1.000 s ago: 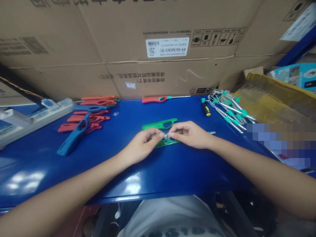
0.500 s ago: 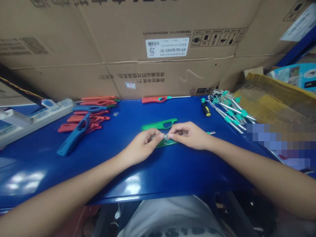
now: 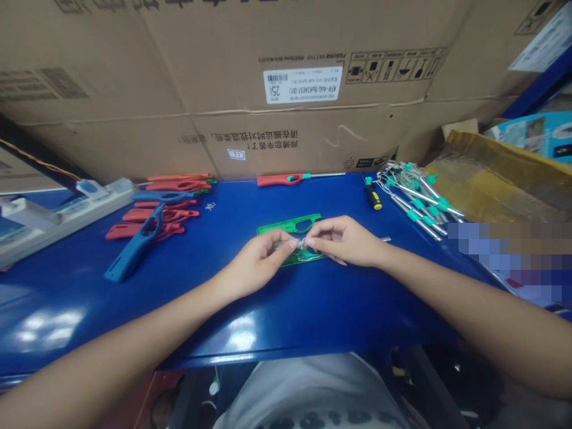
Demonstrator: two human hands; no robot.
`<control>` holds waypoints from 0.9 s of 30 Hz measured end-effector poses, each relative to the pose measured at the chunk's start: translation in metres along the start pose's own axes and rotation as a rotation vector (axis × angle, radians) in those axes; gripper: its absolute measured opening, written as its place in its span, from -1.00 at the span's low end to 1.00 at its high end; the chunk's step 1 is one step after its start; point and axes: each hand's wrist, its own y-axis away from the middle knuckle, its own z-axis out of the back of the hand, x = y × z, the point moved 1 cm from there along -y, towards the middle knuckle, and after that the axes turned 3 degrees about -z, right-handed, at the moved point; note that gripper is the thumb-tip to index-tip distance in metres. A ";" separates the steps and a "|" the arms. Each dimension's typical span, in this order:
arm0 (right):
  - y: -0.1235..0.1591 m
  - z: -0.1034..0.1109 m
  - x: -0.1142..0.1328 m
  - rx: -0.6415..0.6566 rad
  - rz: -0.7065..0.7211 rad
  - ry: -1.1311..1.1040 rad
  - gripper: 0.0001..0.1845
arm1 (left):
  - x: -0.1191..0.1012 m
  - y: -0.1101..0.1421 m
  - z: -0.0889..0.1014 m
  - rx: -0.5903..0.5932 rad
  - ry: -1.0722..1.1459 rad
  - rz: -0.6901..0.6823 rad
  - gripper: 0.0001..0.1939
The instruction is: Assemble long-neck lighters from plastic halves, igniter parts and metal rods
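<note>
Green shell (image 3: pixel 281 227), looped, probably plastic

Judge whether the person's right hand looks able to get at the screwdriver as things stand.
Probably yes: only blue tabletop shows between the right hand and the screwdriver, though that hand is busy at a small pale part.
</note>
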 end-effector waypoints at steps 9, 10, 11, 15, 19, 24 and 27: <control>-0.002 -0.002 0.001 -0.055 -0.061 -0.076 -0.68 | 0.002 0.000 -0.004 -0.036 0.045 0.029 -0.63; -0.002 -0.002 0.001 -0.068 -0.058 -0.075 -0.68 | 0.002 0.000 -0.005 -0.047 0.047 0.027 -0.64; -0.002 -0.003 0.002 -0.078 -0.056 -0.074 -0.68 | 0.001 0.000 -0.006 -0.058 0.046 0.025 -0.64; -0.001 -0.006 0.002 -0.089 -0.033 -0.077 -0.62 | -0.001 0.000 -0.008 -0.089 0.035 0.023 -0.63; -0.001 -0.008 0.002 -0.104 -0.005 -0.064 -0.60 | -0.001 0.000 -0.010 -0.091 0.032 0.017 -0.63; -0.001 -0.009 0.000 -0.118 0.017 -0.049 -0.64 | 0.005 0.000 -0.012 -0.111 -0.003 -0.004 -0.65; -0.001 -0.009 -0.001 -0.110 0.024 -0.047 -0.66 | 0.006 0.000 -0.012 -0.105 -0.002 -0.012 -0.67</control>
